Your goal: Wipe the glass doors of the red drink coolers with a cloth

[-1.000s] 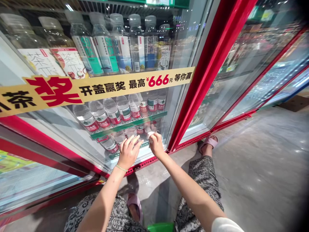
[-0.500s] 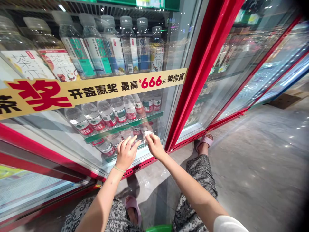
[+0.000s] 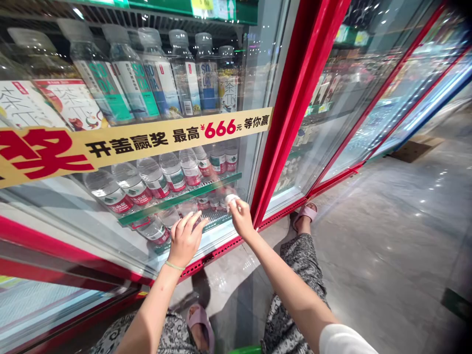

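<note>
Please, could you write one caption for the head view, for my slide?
Right hand pinching a white wad, left hand open, before a glass door, bottles behind it.

White wad [image 3: 231,198], tissue or cloth, can't tell which: crumpled, I hold it pinched, near lower right corner of glass door [image 3: 247,152]; can't tell whether it touches pane. Glass door: upright, see-through, red-framed, speckled with reflections, yellow strip [image 3: 177,136] with red and black lettering running across it.

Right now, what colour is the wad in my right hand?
The wad in your right hand is white, seen best in the head view.
</note>
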Motion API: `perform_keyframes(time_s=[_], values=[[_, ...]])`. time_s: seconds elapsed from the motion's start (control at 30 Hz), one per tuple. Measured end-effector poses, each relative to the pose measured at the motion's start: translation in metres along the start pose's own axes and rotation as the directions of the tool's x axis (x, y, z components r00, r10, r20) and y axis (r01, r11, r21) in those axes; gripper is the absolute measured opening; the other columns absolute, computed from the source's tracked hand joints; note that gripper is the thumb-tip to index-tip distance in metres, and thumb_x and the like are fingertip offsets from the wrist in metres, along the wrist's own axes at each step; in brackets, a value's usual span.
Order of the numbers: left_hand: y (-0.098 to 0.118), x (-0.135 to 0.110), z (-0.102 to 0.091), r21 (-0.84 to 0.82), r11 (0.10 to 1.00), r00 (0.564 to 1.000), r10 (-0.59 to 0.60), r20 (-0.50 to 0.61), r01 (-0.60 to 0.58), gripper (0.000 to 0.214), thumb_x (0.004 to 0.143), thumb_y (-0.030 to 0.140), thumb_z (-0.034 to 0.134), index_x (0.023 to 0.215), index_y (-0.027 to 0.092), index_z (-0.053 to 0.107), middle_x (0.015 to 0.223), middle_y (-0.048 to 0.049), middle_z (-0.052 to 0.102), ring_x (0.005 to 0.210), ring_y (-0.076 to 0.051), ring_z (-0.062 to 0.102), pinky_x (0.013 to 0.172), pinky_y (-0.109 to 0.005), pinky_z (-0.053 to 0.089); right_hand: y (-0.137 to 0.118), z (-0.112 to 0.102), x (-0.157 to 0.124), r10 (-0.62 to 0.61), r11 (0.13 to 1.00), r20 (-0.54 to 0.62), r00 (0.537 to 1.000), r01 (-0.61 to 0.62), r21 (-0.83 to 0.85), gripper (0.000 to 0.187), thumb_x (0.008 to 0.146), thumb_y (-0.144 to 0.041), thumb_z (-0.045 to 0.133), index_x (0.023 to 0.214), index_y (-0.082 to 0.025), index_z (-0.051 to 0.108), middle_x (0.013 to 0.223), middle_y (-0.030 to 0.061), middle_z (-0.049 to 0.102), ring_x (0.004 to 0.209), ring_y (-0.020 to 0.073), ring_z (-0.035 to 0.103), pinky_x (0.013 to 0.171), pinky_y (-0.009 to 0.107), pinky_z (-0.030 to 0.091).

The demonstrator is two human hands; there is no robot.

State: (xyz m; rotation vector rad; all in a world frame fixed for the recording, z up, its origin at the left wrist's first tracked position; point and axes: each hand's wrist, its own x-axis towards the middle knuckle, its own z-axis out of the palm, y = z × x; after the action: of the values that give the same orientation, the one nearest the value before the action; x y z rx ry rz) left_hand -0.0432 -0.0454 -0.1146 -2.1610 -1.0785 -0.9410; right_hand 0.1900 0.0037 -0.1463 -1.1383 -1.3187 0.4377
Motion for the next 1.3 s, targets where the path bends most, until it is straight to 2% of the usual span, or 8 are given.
perform_keyframes(time_s=[0.2,0.33,0.6,0.73,0.87,0.97,1.07,1.3], values=[[-0.003,-0.004,-0.001,-0.005,1.000,1.000,0.005,-0.003,-0.005,0.036,0.091,0.015,0.068,0.122,0.032,0.073,0.132,-0.0034,0.072,0.125,-0.025,0.059,0.110,-0.041,0.035,0.009,-0.012,0.008,0.038,0.998,-0.222,0.974,-0.048,-0.041,0.034,0.098,-0.052,0.051,0.103,-0.019,0.060,0.087,0.0040,0.055,0.080,0.0178,0.053,0.071,0.030,0.048],[-0.001,-0.001,-0.001,-0.010,1.000,1.000,0.002,-0.003,-0.002,0.034,0.091,0.015,0.068,0.121,0.032,0.074,0.131,-0.0035,0.072,0.125,-0.025,0.059,0.109,-0.041,0.035,0.014,-0.004,0.011,0.030,0.998,-0.181,0.983,-0.041,-0.054,0.031,0.099,-0.049,0.051,0.100,-0.019,0.061,0.086,0.0050,0.056,0.082,0.0183,0.054,0.073,0.030,0.049],[-0.002,0.001,0.002,-0.025,1.000,1.000,-0.003,-0.005,0.003,0.038,0.091,0.015,0.067,0.124,0.033,0.072,0.132,-0.0039,0.072,0.126,-0.025,0.058,0.110,-0.041,0.034,0.043,-0.023,-0.006,-0.086,0.963,-0.183,0.979,0.034,-0.268,0.034,0.098,-0.039,0.046,0.122,-0.018,0.058,0.102,0.0094,0.058,0.095,0.0210,0.058,0.084,0.036,0.053],[0.000,0.003,0.001,-0.023,1.000,1.000,-0.005,-0.013,0.005,0.035,0.091,0.015,0.067,0.121,0.032,0.073,0.132,-0.0039,0.072,0.125,-0.025,0.059,0.109,-0.041,0.035,0.051,-0.010,-0.010,-0.128,0.953,-0.130,0.983,0.086,-0.290,0.037,0.093,-0.032,0.049,0.126,-0.020,0.058,0.114,0.0118,0.058,0.109,0.0226,0.058,0.096,0.040,0.051],[-0.001,0.004,-0.001,-0.032,0.999,1.000,0.001,-0.017,-0.001,0.037,0.092,0.015,0.065,0.124,0.032,0.072,0.131,-0.0047,0.072,0.125,-0.024,0.059,0.110,-0.041,0.035,0.061,-0.009,0.001,-0.162,0.944,-0.181,0.970,0.098,-0.316,0.051,0.083,-0.018,0.047,0.134,-0.022,0.053,0.126,0.0116,0.053,0.119,0.0230,0.053,0.108,0.046,0.045],[-0.002,0.003,-0.001,-0.028,1.000,1.000,0.004,-0.011,-0.004,0.039,0.092,0.015,0.064,0.125,0.033,0.072,0.131,-0.0046,0.072,0.125,-0.024,0.060,0.110,-0.041,0.035,0.069,-0.015,-0.007,-0.148,0.941,-0.240,0.959,0.062,-0.333,0.058,0.076,-0.012,0.044,0.133,-0.021,0.049,0.123,0.0110,0.052,0.116,0.0240,0.052,0.105,0.051,0.045],[-0.002,0.004,-0.001,-0.020,1.000,1.000,0.002,-0.014,-0.002,0.036,0.092,0.015,0.066,0.122,0.033,0.073,0.131,-0.0038,0.072,0.123,-0.025,0.060,0.108,-0.041,0.036,0.070,-0.014,-0.020,-0.145,0.938,-0.200,0.969,0.070,-0.339,0.058,0.073,-0.010,0.044,0.130,-0.022,0.050,0.117,0.0088,0.054,0.112,0.0231,0.054,0.100,0.048,0.049],[-0.003,0.006,-0.003,-0.018,1.000,1.000,0.002,-0.013,-0.002,0.033,0.091,0.015,0.068,0.119,0.032,0.074,0.131,-0.0029,0.072,0.123,-0.026,0.060,0.105,-0.042,0.037,0.069,-0.012,-0.012,-0.134,0.942,-0.235,0.963,0.049,-0.333,0.063,0.075,-0.009,0.049,0.135,-0.025,0.054,0.133,0.0126,0.050,0.124,0.0239,0.056,0.102,0.043,0.050]])
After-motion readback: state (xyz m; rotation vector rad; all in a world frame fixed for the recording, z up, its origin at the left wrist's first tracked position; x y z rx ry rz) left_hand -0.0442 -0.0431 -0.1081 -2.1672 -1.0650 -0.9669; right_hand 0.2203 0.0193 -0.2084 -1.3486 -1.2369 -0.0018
